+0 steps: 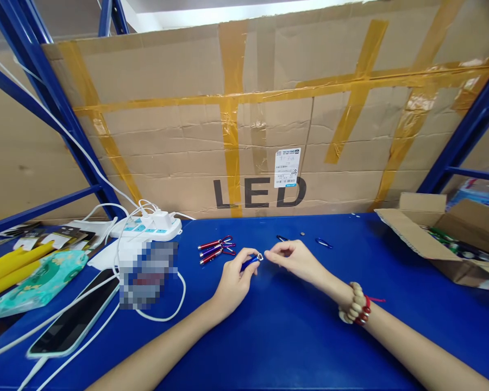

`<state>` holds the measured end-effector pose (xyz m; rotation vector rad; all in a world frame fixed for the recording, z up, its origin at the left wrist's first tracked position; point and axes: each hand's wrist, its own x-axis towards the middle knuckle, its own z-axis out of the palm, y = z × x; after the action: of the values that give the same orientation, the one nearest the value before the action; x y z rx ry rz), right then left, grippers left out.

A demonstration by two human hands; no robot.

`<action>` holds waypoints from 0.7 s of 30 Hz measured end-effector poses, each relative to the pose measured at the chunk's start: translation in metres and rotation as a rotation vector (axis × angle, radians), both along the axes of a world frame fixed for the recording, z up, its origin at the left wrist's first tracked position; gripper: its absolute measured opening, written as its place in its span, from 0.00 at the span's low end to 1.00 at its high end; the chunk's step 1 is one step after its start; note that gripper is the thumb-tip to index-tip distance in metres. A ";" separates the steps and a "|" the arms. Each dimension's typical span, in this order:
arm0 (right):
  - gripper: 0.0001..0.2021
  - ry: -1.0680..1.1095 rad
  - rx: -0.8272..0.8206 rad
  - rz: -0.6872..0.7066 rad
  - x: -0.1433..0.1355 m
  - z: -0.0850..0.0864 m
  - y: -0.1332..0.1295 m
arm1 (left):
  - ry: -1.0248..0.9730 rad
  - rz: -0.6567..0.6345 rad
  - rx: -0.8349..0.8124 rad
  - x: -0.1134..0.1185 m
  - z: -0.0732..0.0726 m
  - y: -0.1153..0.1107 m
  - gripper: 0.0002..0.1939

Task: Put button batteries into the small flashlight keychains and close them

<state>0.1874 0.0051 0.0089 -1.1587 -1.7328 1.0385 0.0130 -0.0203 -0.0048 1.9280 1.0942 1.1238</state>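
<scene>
Pinched in my left hand (234, 278) is a small blue flashlight tube (250, 263), its silvery end tilted up to the right. My right hand (295, 258) hovers just right of that end, thumb and fingertips pressed together; whatever they may hold is too small to make out. Left of my left hand lie three keychain flashlights with carabiners: a red flashlight (209, 245), a purple-blue flashlight (211, 251) and another red flashlight (211, 257). Beyond my right hand are a partly hidden dark carabiner (282, 238), a tiny round piece (302, 234) and a blue carabiner (324, 243).
An open cardboard box (440, 266) with small items stands on the right. At left are a white power strip (163, 231), cables, a phone (79, 309) and yellow tubes (20, 266). A large cardboard sheet (179, 141) backs the blue table (277, 347).
</scene>
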 end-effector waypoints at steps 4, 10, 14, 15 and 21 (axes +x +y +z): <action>0.15 -0.034 0.310 -0.058 0.014 0.010 0.005 | -0.058 0.007 -0.041 -0.003 -0.001 0.004 0.10; 0.11 -0.470 0.588 -0.497 0.053 0.028 0.014 | -0.136 0.026 -0.069 -0.003 -0.009 0.009 0.12; 0.10 -0.905 0.269 -0.654 0.080 0.028 0.023 | -0.169 0.032 -0.099 -0.001 -0.012 0.010 0.13; 0.11 -0.946 0.207 -0.662 0.085 0.026 0.025 | -0.175 0.034 -0.103 -0.001 -0.012 0.011 0.14; 0.07 -1.084 -0.016 -0.632 0.092 0.016 0.030 | -0.194 0.028 -0.134 -0.001 -0.012 0.012 0.15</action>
<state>0.2790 0.0348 0.0250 -2.3263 -1.8290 -0.0358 0.0118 -0.0087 -0.0172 1.6684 1.0646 1.1943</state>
